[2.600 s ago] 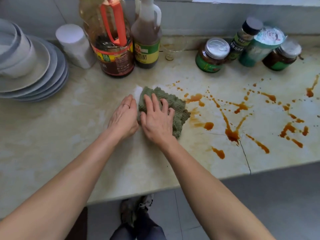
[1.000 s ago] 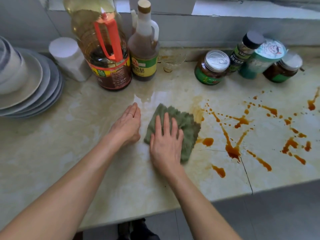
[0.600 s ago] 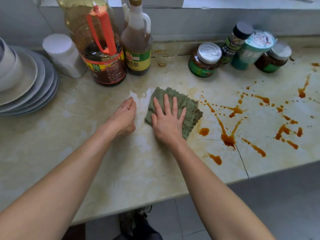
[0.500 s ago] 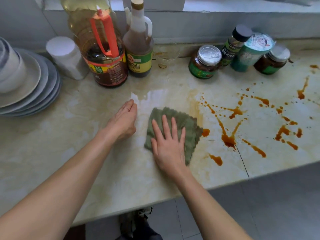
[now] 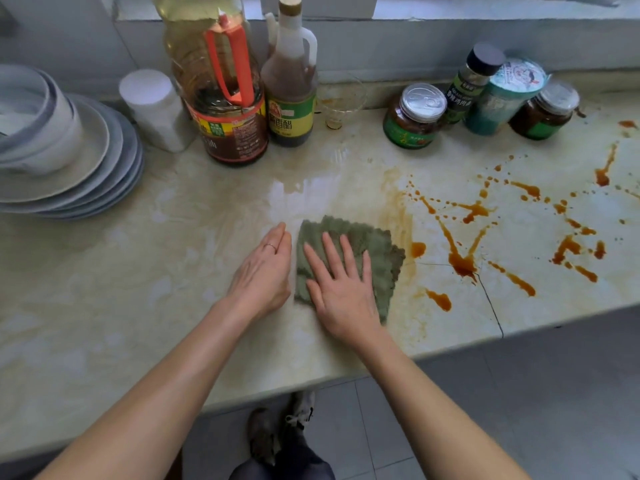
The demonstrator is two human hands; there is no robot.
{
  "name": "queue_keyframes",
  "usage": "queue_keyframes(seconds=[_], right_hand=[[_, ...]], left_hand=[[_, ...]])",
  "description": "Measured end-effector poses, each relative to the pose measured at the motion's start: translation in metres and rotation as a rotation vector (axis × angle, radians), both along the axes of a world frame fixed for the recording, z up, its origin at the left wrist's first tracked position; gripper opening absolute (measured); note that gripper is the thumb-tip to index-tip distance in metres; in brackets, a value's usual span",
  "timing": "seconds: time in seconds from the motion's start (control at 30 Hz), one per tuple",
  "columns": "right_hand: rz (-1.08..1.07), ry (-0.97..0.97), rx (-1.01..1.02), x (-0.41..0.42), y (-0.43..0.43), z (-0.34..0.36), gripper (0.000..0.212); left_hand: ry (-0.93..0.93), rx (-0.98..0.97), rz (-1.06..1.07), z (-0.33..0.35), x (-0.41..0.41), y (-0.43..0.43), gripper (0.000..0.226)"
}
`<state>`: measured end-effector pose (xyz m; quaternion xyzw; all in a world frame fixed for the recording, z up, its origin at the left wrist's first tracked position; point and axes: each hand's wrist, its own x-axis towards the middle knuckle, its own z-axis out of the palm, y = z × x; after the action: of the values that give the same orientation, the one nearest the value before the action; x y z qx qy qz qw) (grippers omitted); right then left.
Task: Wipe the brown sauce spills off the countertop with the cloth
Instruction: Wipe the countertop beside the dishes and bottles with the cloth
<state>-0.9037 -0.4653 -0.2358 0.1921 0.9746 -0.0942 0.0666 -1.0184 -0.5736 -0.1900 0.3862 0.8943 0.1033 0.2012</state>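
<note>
The cloth (image 5: 375, 242) was a green, nubbly square with scalloped edges, lying flat on the glossy, pale marbled tabletop (image 5: 138, 289). The right hand (image 5: 341, 289) pressed on its near-left part, palm down, fingers straight and slightly spread. The left hand (image 5: 261, 271) rested just beside the cloth's left edge, fingers straight and together, holding nothing, while off the cloth's right edge lay the brown sauce spills (image 5: 460, 263), shiny blobs and thin streaks, the nearest drop just beside it amid a faint orange smear.
</note>
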Motion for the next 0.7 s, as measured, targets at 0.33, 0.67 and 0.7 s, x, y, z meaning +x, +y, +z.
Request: queue_keyframes(seconds=[0.33, 0.67, 0.7], right_hand=[[-0.119, -0.035, 0.02, 0.003, 0.006, -0.004, 0.065], [-0.08, 0.065, 0.034, 0.066, 0.002, -0.008, 0.057], [-0.136, 0.04, 0.018, 0.055, -0.002, -0.008, 0.06]], left_hand=[[-0.011, -0.058, -0.012, -0.001, 0.006, -0.006, 0.072], [-0.034, 0.003, -0.026, 0.002, 0.013, -0.03, 0.069], [-0.033, 0.011, -0.028, 0.002, 0.014, -0.03, 0.069]])
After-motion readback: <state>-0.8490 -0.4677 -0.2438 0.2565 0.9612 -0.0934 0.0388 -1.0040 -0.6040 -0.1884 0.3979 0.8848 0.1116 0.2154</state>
